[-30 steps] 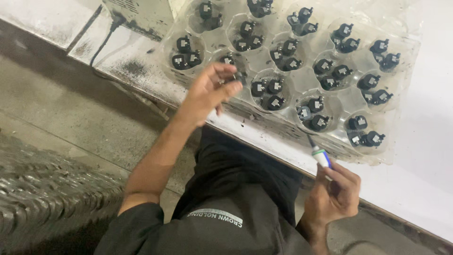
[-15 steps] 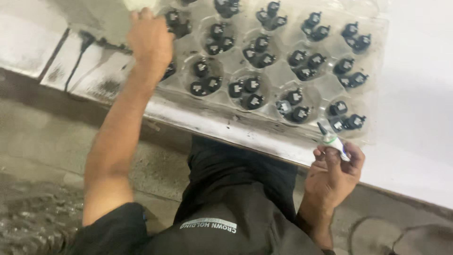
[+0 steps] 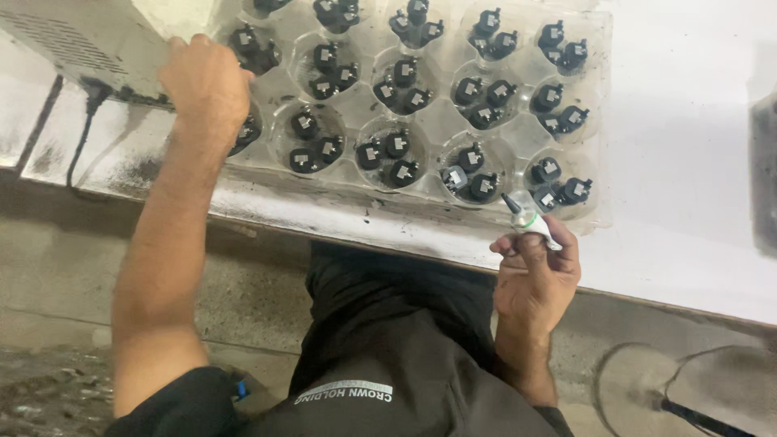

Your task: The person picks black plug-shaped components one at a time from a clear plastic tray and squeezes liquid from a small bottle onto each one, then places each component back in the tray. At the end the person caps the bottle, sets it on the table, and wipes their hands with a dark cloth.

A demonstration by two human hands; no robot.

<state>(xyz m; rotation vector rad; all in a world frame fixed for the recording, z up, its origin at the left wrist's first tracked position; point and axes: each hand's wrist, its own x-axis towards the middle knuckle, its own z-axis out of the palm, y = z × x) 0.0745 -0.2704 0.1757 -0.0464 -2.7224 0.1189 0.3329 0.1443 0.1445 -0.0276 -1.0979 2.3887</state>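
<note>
A clear plastic tray [image 3: 441, 121] with round wells lies on a white worktable [image 3: 680, 202]. Each well holds up to three small black parts [image 3: 392, 150] with pale tops. My left hand [image 3: 206, 85] is curled over the tray's left end, fingers closed against a well beside a pale machine box; what it holds is hidden. My right hand [image 3: 534, 271] hovers at the table's near edge, shut on a small white tube [image 3: 530, 218] with a green band and a dark tip that points up toward the tray's near right wells.
A pale machine box [image 3: 89, 36] with a black cable [image 3: 81, 133] stands at the table's left. A dark object [image 3: 765, 178] sits at the right edge. Below the table are my dark trousers, a concrete floor and a stool base [image 3: 672, 396].
My left hand has moved from the tray's near left wells up to its far left end by the machine box. My right hand with the tube has stayed at the table edge.
</note>
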